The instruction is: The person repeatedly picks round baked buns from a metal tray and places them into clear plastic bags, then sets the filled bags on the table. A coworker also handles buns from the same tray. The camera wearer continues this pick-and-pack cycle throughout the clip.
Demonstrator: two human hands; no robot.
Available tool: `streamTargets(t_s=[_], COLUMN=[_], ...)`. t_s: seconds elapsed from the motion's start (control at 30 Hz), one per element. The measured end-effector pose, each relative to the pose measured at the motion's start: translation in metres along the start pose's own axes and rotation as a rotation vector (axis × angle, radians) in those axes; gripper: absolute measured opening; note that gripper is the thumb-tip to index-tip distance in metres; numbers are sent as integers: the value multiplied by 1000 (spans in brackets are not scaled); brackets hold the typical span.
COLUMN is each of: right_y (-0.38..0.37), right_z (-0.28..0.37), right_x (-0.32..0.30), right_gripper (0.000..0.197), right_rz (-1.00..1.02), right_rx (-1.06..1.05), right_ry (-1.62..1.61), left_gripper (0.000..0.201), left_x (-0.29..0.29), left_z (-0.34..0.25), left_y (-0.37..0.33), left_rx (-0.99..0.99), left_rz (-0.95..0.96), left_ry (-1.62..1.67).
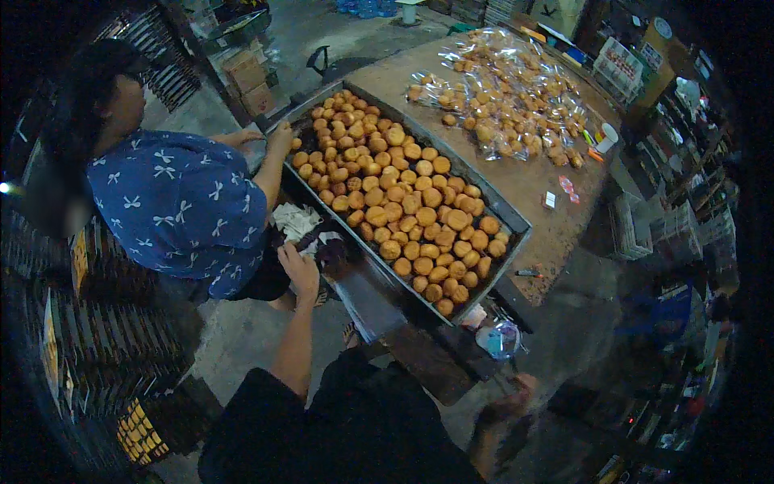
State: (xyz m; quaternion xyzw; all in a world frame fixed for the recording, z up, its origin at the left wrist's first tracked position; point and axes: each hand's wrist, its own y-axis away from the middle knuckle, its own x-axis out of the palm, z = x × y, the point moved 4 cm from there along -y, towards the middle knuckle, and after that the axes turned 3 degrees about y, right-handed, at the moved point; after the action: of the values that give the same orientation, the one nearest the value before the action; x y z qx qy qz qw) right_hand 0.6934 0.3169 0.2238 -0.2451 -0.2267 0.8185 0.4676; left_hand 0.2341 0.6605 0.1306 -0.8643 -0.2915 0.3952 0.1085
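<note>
The left hand (300, 270) reaches forward from the lower edge, fingers curled down onto a heap of white and dark cloths (310, 234) lying just beside the near long edge of the baking tray (516, 218). It seems to be gripping the cloth, though the fingertips are hidden beneath the hand. The right hand is harder to read: only a blurred shape shows low at the right, and I cannot tell whether it is spread or closed. The tray sits on the counter (536, 189), packed edge to edge with golden-brown round buns (403, 202). Across from the wearer, another person in a blue top with white bows (177, 206) rests a hand (280, 139) on the tray's far left corner. Farther along the counter lies a pile of clear bags of buns (504, 97), with a white cup (608, 135) near them. A crumpled clear wrapper (500, 337) lies by the tray's near corner.
</note>
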Motion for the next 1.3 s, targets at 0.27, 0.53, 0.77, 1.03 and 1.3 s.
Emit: streamTargets(t_s=[0.27, 0.53, 0.77, 1.03, 1.3], right_y=[39, 110, 185, 138, -5], right_z=[132, 135, 128, 146, 139], right_x=[360, 451, 475, 383, 257], right_gripper=[34, 35, 48, 61, 76], right_rz=[762, 506, 159, 894, 946], right_rx=[139, 486, -27, 1290, 1388], right_ry=[-555, -720, -493, -912, -1352], left_gripper=[48, 53, 54, 54, 63], left_x=[-63, -94, -68, 3, 30], left_z=[-19, -12, 4, 28, -4], left_y=[30, 64, 36, 10, -5], left_rx=[-224, -828, -589, -115, 49], left_rz=[68, 425, 410, 188, 282], left_ry=[480, 1092, 947, 830, 182])
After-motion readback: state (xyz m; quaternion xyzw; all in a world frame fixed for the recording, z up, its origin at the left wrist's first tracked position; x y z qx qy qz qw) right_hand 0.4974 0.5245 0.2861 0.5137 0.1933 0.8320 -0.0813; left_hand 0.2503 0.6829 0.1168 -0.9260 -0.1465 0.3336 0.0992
